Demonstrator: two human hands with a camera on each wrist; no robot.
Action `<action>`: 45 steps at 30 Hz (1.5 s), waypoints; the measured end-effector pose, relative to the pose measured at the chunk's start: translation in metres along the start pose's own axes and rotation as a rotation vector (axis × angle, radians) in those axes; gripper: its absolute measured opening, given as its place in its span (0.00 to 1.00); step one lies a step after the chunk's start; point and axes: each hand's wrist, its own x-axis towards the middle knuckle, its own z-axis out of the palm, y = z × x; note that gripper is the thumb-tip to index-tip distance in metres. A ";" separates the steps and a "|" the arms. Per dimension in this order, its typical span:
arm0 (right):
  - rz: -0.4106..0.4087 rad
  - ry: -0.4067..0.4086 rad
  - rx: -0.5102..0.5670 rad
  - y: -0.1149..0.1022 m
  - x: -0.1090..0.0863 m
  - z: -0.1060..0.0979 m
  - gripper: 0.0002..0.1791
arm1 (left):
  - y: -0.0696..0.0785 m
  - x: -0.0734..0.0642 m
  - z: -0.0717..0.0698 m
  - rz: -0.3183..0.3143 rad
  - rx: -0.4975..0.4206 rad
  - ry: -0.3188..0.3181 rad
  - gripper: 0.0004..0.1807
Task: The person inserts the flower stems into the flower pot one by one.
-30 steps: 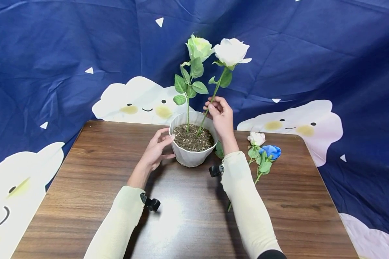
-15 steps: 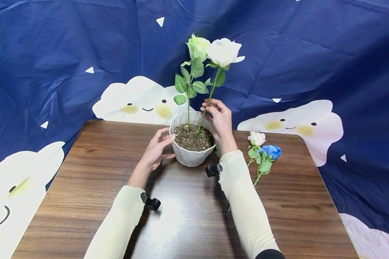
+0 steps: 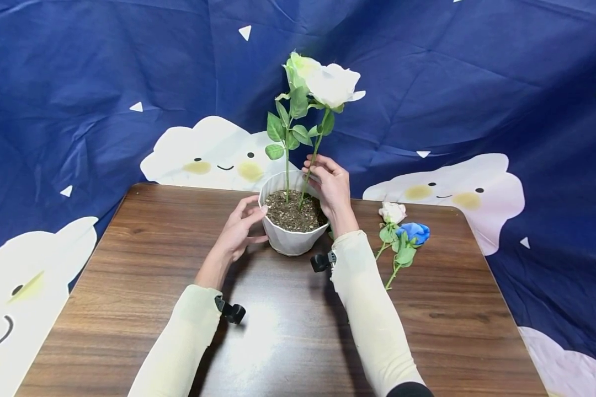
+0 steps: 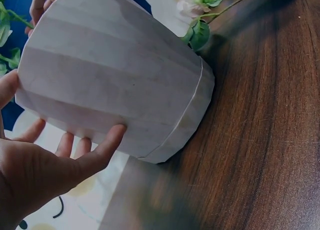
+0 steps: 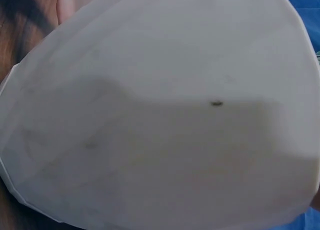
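A white faceted flower pot point(image 3: 294, 242) holds dark soil point(image 3: 294, 214). My left hand point(image 3: 237, 227) holds the pot's left side, its thumb at the rim and the fingers spread over the outer wall point(image 4: 115, 80). My right hand point(image 3: 331, 184) pinches the stem of a white rose point(image 3: 334, 85) above the pot's right rim. That stem's lower end reaches the soil and leans slightly right. A pale green rose point(image 3: 298, 69) stands upright in the soil, its bloom partly behind the white one. The pot's wall point(image 5: 165, 115) fills the right wrist view and hides the right fingers.
On the brown wooden table point(image 3: 154, 264), right of the pot, lie a pale pink rose point(image 3: 392, 212) and a blue rose point(image 3: 414, 234), their stems partly behind my right sleeve. A dark blue cloth point(image 3: 427, 82) with cloud prints hangs behind the table.
My right hand has moved left and a little down with the white rose. Its bloom now overlaps the green one and its stem is more upright. The left hand and the pot stay put.
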 end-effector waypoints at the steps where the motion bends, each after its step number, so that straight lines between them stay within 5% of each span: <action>1: 0.000 0.002 -0.002 0.000 0.000 0.000 0.13 | -0.001 0.000 0.000 -0.001 -0.002 0.000 0.29; 25: -0.038 -0.011 -0.139 0.012 -0.003 0.017 0.15 | 0.001 -0.002 0.001 0.007 0.008 0.003 0.30; 35: -0.030 0.032 0.010 0.007 0.000 0.000 0.14 | -0.001 -0.001 0.001 0.002 0.006 0.018 0.28; 45: -0.114 0.099 -0.034 -0.016 -0.010 -0.032 0.18 | 0.000 -0.001 0.003 0.006 0.004 0.007 0.29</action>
